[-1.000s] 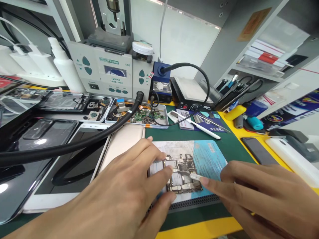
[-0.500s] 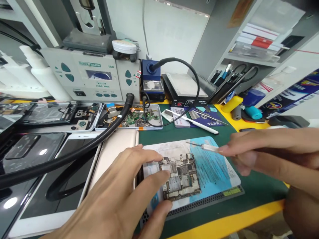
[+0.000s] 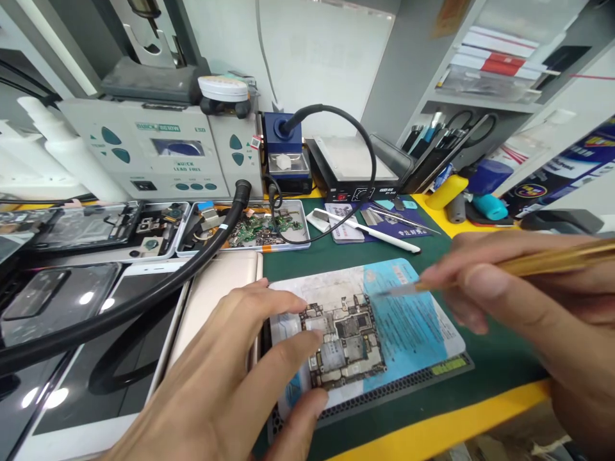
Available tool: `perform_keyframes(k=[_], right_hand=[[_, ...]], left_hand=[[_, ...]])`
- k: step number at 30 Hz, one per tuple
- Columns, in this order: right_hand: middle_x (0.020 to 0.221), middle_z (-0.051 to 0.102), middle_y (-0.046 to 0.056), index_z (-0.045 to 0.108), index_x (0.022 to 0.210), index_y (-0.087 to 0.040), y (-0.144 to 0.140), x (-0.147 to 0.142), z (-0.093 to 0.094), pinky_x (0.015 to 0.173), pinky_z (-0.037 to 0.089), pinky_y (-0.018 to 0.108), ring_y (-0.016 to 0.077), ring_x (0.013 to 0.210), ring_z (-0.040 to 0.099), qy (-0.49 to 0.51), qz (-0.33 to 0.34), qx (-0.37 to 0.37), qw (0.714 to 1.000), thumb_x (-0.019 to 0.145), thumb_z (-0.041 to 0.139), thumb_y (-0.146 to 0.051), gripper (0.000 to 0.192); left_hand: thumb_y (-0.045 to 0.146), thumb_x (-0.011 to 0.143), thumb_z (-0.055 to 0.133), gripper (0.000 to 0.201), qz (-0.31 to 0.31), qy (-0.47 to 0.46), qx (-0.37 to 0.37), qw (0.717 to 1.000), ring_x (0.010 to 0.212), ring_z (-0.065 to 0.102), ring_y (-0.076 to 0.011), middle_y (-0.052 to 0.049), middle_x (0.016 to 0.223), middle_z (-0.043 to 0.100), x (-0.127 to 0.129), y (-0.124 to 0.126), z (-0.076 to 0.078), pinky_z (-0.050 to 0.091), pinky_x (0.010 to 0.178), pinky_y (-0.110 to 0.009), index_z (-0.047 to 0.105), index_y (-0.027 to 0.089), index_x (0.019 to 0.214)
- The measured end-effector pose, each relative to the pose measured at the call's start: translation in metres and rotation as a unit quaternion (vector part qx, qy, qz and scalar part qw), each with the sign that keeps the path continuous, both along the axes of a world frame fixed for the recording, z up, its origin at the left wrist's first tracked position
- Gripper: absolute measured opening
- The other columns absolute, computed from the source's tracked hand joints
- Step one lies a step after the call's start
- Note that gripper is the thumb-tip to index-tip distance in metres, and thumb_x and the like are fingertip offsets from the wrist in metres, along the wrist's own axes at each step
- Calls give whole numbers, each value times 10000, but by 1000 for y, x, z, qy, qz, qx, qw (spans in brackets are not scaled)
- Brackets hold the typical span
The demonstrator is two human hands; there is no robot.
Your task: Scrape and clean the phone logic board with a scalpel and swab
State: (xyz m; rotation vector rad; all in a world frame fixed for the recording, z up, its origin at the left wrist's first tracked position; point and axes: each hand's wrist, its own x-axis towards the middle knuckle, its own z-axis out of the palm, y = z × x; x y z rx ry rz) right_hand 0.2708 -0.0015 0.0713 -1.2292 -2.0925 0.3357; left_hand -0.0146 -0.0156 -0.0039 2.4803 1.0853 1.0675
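The left hand (image 3: 225,378) lay open, fingers spread, its fingertips (image 3: 314,336) pressing the left edge of the board (image 3: 346,339) on the blue pad (image 3: 413,320). At the board's two o'clock, the right hand (image 3: 519,301) pinched gold tweezers (image 3: 528,262), their tip above the pad.

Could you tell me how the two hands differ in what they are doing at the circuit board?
The left hand lies low with fingers spread, touching the circuit board; the right hand hovers apart from it. The left hand holds nothing; the right hand pinches a gold tool. Both are bare.
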Motion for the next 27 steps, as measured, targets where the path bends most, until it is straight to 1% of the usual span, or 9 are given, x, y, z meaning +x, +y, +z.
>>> perform_keyframes(k=[2,4,6,8,12,16,19,22,27], right_hand=[[831,740,-4,735,1007,-289,-1,-7,-1,494,463,259,160,681,697,-22,25,-4,999,1045,621,-194,152],[846,751,5,705,982,-273,2,-10,-2,472,460,259,167,693,711,-47,64,-26,997,1034,611,-173,146],[878,765,12,685,1008,-269,5,-11,-3,477,481,265,179,712,721,-73,89,-52,992,1012,638,-174,106],[921,776,14,679,1061,-282,5,-11,-6,510,516,275,194,753,735,-87,97,-66,989,988,670,-173,132],[944,769,12,662,1106,-298,-2,-21,-17,616,582,270,203,843,753,-9,88,-60,994,952,659,-88,260],[882,764,-6,662,1047,-285,-10,-36,-30,681,604,263,178,826,753,45,54,-51,996,942,652,-87,224],[868,759,-8,666,1031,-272,-11,-42,-34,704,611,244,162,838,753,43,41,-38,998,948,640,-91,202],[857,758,-10,681,1016,-250,-9,-41,-32,699,612,211,145,829,752,27,51,-38,998,939,673,-108,162],[872,770,-4,692,998,-244,-10,-39,-29,702,628,202,153,843,761,2,27,-42,999,931,673,-92,168]], left_hand=[[134,1007,565,288,3,-2,-1,1000,1402,490,-160,-24,1381,522,1,0,-1,398,1176,-245,607,257,1265],[136,1007,569,257,8,-8,-6,1000,1400,492,-180,-29,1361,532,2,0,-2,389,1195,-288,620,250,1232],[132,995,575,257,4,-9,-4,1000,1375,510,-200,-34,1338,547,1,2,-3,397,1200,-335,629,253,1216],[141,970,601,278,-8,0,6,1000,1353,524,-213,-35,1328,560,-1,6,-4,413,1191,-359,632,264,1217],[184,927,660,320,-24,25,26,999,1300,550,-234,-36,1307,597,-5,12,-8,444,1169,-390,636,287,1229],[227,937,653,243,-26,39,50,998,1216,587,-254,-50,1228,640,-4,16,-13,478,1134,-432,650,265,1177],[266,969,620,164,-18,40,86,995,1182,598,-271,-50,1203,651,0,18,-17,480,1118,-456,663,250,1126],[293,998,584,143,-4,18,114,993,1137,606,-268,-39,1176,646,4,20,-19,472,1092,-447,677,248,1098],[297,998,582,121,-11,7,130,991,1105,598,-271,-29,1156,642,5,22,-20,456,1033,-450,684,263,1054]])
